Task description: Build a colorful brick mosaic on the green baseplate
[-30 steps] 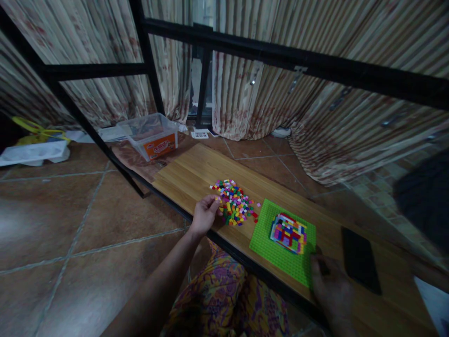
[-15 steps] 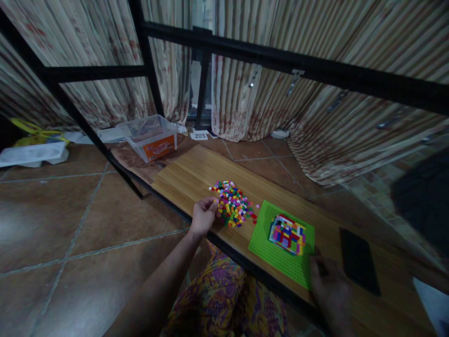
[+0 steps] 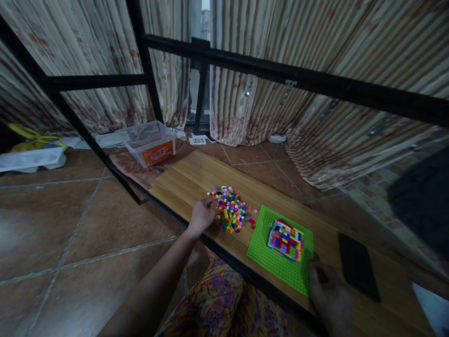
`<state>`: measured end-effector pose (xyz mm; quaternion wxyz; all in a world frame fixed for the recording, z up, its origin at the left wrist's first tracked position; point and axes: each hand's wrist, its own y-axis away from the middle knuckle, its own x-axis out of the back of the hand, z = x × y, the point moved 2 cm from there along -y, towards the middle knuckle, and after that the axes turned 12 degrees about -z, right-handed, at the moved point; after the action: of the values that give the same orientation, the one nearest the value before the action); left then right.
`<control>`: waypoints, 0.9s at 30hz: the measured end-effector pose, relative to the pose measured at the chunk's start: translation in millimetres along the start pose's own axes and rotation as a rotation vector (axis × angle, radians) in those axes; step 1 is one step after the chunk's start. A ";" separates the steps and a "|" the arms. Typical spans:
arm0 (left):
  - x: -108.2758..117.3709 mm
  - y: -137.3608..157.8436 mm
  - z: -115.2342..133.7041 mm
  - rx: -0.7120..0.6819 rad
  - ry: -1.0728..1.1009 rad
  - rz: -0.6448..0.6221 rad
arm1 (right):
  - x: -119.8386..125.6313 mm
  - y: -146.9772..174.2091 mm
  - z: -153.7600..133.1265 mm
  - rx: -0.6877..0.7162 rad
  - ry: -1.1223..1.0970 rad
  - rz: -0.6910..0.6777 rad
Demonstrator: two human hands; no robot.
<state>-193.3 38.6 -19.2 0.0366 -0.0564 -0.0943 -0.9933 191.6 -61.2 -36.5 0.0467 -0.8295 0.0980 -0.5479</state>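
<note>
My left hand (image 3: pixel 204 215) is at the near left edge of a heap of small coloured building bricks (image 3: pixel 232 209). Its fingers are bent together at the bricks, and what lies between the tips is hidden. To the right of the heap lies a green baseplate (image 3: pixel 261 255). A low, many-coloured block of joined bricks (image 3: pixel 286 239) sits on it. My right hand (image 3: pixel 329 288) is beside the baseplate's right edge, fingers curled in; anything inside them is too dark to make out.
The wooden bench top (image 3: pixel 196 171) carries all this, with a dark flat tablet-like thing (image 3: pixel 358 267) at the right. A clear plastic box (image 3: pixel 150 145) with an orange label stands beyond the left end. Black metal bars (image 3: pixel 245 58) cross before the curtains.
My left hand's fingers have bent down closer to the bricks. My right hand has hardly moved. The whole view has shifted slightly.
</note>
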 end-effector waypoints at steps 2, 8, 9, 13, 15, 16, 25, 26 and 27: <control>0.5 -1.0 -0.2 -0.013 -0.033 -0.007 | -0.7 -0.2 1.0 -0.012 0.009 0.004; 1.8 -0.1 6.0 -0.056 -0.080 -0.010 | -2.9 -0.6 4.6 0.002 0.003 0.007; 2.8 -0.4 7.2 -0.060 -0.090 -0.009 | -2.9 -0.7 4.7 -0.003 0.003 0.005; 10.7 -5.6 10.7 -0.089 -0.173 0.021 | -1.5 -1.0 3.2 -0.007 0.003 0.002; 15.5 -10.1 12.5 -0.118 -0.244 0.039 | -1.0 -1.1 2.9 -0.004 0.000 0.005; 17.5 -12.6 13.5 -0.134 -0.286 0.048 | -1.0 -1.2 3.0 -0.004 -0.002 0.005; 17.8 -32.0 25.0 -0.246 -0.723 -0.037 | -1.8 -1.1 5.9 -0.031 0.016 -0.005; 16.9 -32.9 25.6 -0.254 -0.755 -0.054 | -1.6 -1.1 5.4 -0.029 0.017 0.000; 16.1 -33.6 25.9 -0.261 -0.783 -0.067 | -1.3 -1.2 4.7 -0.026 0.016 0.002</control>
<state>-209.3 75.5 1.8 -0.0420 -0.4309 0.0237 -0.9011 195.6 -59.8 -39.4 0.0355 -0.8255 0.1064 -0.5532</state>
